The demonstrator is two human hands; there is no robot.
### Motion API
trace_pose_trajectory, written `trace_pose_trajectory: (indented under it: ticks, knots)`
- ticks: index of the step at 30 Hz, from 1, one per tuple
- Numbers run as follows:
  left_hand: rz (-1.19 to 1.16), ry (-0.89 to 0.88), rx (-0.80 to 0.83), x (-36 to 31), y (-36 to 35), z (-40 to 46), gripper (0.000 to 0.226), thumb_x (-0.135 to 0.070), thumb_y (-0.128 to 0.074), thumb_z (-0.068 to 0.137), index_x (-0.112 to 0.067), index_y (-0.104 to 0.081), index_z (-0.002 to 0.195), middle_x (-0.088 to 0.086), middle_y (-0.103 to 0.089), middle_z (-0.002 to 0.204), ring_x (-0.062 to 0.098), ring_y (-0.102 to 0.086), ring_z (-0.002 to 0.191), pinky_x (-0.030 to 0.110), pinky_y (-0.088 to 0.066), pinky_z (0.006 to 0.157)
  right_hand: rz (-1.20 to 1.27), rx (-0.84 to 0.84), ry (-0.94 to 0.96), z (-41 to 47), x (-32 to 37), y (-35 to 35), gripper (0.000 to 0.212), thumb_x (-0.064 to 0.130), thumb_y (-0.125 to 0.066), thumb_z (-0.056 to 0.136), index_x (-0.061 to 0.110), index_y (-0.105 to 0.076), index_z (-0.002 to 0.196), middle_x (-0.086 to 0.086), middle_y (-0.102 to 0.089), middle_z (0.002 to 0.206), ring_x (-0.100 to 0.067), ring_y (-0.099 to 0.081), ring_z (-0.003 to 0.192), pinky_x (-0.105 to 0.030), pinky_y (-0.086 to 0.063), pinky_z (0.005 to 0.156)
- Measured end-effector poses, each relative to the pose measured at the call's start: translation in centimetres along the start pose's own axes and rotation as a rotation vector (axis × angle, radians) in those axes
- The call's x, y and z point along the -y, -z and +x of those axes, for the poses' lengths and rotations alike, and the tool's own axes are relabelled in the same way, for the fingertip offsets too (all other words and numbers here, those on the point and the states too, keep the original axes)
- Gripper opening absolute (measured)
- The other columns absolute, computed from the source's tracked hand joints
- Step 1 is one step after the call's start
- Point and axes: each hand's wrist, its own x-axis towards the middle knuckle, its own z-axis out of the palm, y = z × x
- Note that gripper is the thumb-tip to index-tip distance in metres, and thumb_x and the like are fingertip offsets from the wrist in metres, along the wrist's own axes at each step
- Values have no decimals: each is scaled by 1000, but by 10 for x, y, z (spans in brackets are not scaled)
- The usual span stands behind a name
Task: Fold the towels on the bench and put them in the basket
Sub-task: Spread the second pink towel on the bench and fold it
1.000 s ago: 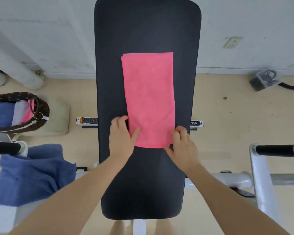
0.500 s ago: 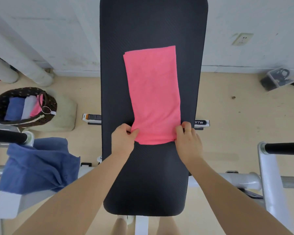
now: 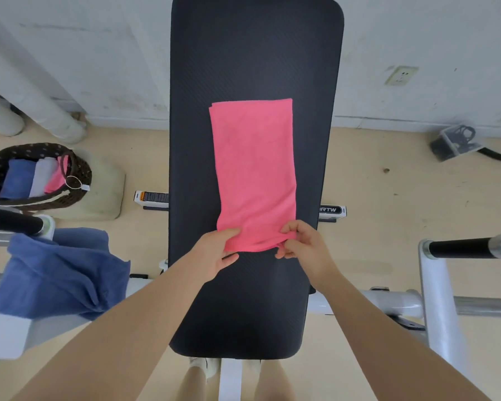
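— Both hands have gone from pressing the near corners flat to lifting them; the near edge of the pink towel (image 3: 253,172) is up off the bench (image 3: 256,50) now.

— What's got hold of it?

— The left hand (image 3: 214,254) pinches the near left corner between thumb and fingers, and the right hand (image 3: 298,246) is curled round the near right corner.

— So the next fold goes away from her?

— I'd say so. Best carry both corners level to the far edge so they meet squarely, then smooth it down.

— How does the towel look?

— A long narrow strip, already folded lengthwise, lying smooth along the middle of the bench pad. The basket (image 3: 0,166) on the floor to the left holds folded towels, and a blue towel (image 3: 61,273) hangs over the frame.
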Motion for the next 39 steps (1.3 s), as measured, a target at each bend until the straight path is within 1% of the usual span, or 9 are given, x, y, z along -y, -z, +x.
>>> trace_pose_trajectory:
  ticks: [6,9,12,15,18,22,28,31,39]
  knots:
    - [60,-118,3,0,15,-32,32,2,-52,89,-5,-45,119,14,-49,124,28,-56,105,38,-54,78,-28,321,-188,-24,9,14,29,2,-63,73,15,-55,98,3,-70,93,-8,-67,89,-18,-50,74]
    - [203,-152,74,-7,21,-53,45,4,-45,91,-19,-42,130,10,-43,126,29,-55,106,37,-55,77,-335,180,-120,-31,20,12,19,12,-72,75,20,-60,87,6,-65,73,-7,-56,64,-21,-41,66]
    - [228,-84,232,-19,24,-67,30,-3,-44,94,-7,-58,121,13,-53,120,24,-60,94,32,-54,78,-458,30,105,-31,31,10,7,16,-69,80,21,-64,81,6,-63,82,-7,-56,81,-22,-42,75]
    - [167,-77,344,-28,27,-65,30,-11,-52,86,-3,-59,115,10,-63,97,19,-63,75,29,-50,75,-379,-41,180,-26,37,8,5,11,-67,81,12,-62,79,1,-55,101,-8,-51,95,-15,-37,82]
    - [425,-146,400,-37,26,-53,46,2,-54,66,-9,-57,111,4,-62,87,13,-62,72,24,-49,71,-231,-41,118,-19,40,7,15,9,-53,88,15,-49,75,3,-50,74,-8,-44,72,-22,-34,66]
    - [1011,-418,135,-41,15,-36,18,-9,-61,81,-13,-57,98,-1,-57,78,14,-54,70,30,-50,79,-207,-149,166,4,39,5,17,13,-50,93,23,-44,80,8,-48,75,-8,-45,72,-24,-35,65]
    - [742,-704,-89,-56,-3,-20,18,-35,-59,88,-18,-61,93,-4,-48,117,17,-54,106,39,-48,93,-245,-302,213,46,51,-2,14,22,-51,93,14,-50,104,13,-50,78,-13,-49,79,-29,-36,71]
    - [659,-725,-147,-63,-9,-12,50,-51,-55,82,-4,-62,96,10,-61,102,19,-57,90,46,-50,84,-272,-398,217,65,59,-4,10,24,-50,94,15,-50,97,12,-49,71,-16,-48,75,-27,-32,66]
    - [784,-773,-296,-83,-16,19,28,-31,-40,98,-9,-49,83,-7,-47,69,15,-46,70,24,-32,56,-404,-468,136,96,70,-12,26,29,-38,99,7,-45,109,-5,-56,87,-25,-49,79,-32,-34,66]
